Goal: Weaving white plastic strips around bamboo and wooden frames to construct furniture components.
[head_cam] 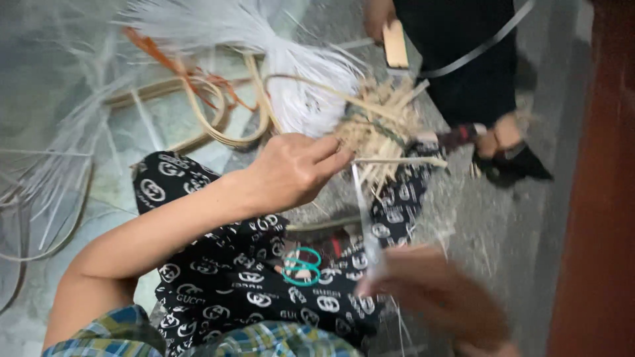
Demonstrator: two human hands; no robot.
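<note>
Left hand (297, 170) pinched on a thin pale strip (397, 160) at the straw-coloured woven bundle (380, 125) above the patterned lap. Right hand (436, 294) blurred, fingers closed on a clear strip (365, 211) rising toward that bundle. Beyond: white fibre sheaf (291, 73), cane loops (225, 112) on the floor, teal bands (301, 268), another person's hand (378, 16) holding a flat wooden piece (395, 43).

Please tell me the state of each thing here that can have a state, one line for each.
left hand: pinching the tan strips, fingers closed
right hand: blurred, pulling a thin white strip
tan strips: bunched, ends splayed
white strand bundle: gathered at one end, fanned out
teal bands: lying loose on the lap
</note>
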